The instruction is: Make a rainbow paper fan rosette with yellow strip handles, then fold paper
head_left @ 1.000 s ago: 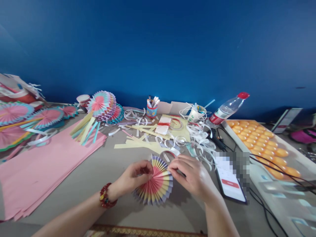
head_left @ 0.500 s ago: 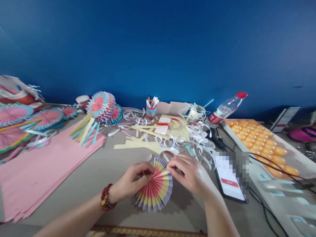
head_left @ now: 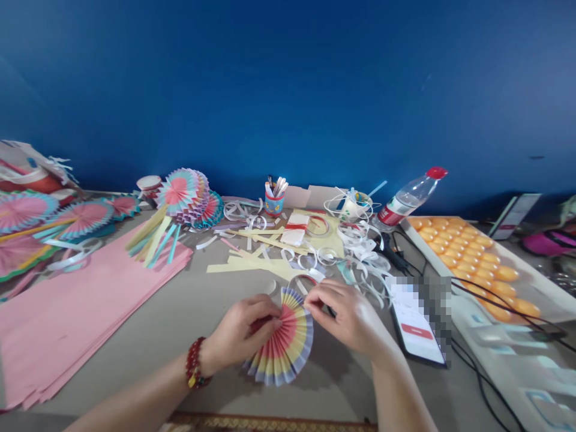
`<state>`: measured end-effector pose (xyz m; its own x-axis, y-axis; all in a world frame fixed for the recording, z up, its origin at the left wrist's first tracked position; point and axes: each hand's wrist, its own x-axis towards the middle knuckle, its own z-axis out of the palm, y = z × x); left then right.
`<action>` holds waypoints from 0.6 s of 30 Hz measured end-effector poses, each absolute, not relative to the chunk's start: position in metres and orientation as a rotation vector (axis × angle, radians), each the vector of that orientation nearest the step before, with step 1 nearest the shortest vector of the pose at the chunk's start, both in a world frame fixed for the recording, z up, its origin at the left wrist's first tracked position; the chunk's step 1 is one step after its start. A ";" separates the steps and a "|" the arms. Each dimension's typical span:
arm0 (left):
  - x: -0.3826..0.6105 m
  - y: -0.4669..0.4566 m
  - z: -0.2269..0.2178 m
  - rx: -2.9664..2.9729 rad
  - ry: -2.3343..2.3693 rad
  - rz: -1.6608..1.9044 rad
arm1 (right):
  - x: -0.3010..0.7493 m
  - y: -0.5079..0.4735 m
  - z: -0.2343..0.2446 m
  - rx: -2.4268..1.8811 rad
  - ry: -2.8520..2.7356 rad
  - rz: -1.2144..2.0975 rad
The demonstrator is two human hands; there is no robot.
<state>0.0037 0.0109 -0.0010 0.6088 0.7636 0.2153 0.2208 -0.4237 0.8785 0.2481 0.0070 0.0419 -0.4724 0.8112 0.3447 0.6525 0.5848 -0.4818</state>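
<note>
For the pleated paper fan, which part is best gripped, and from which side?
On the pleated paper fan, probably a light pinch at the pink middle, from the person's left, where the left hand is: the folds draw tightly together there, while at the pale purple rim they spread and look easier to crush.

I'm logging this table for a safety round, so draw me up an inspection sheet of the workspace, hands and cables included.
Surface: grey-brown table; pink sheets stacked at left.
Job's things: pleated paper fan, pink in the middle, then yellow, with a lilac rim.
Clutter: white curled strips and pale yellow strips beyond the hands; red-capped bottle; phone.
Left hand: fingertips pinching the fan near its middle.
Right hand: thumb and fingertips together at the fan's upper right edge; grip unclear.
Cables: black cables right of the phone, some crossing the orange domes.
Surroundings: blue wall behind.
</note>
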 end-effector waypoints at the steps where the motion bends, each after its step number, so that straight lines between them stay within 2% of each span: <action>1: 0.004 0.011 0.000 1.966 0.784 0.770 | 0.248 0.007 0.042 -1.159 -2.270 0.385; 18: 0.004 0.011 0.000 2.018 0.839 0.730 | 0.256 0.007 0.047 -1.170 -2.193 0.433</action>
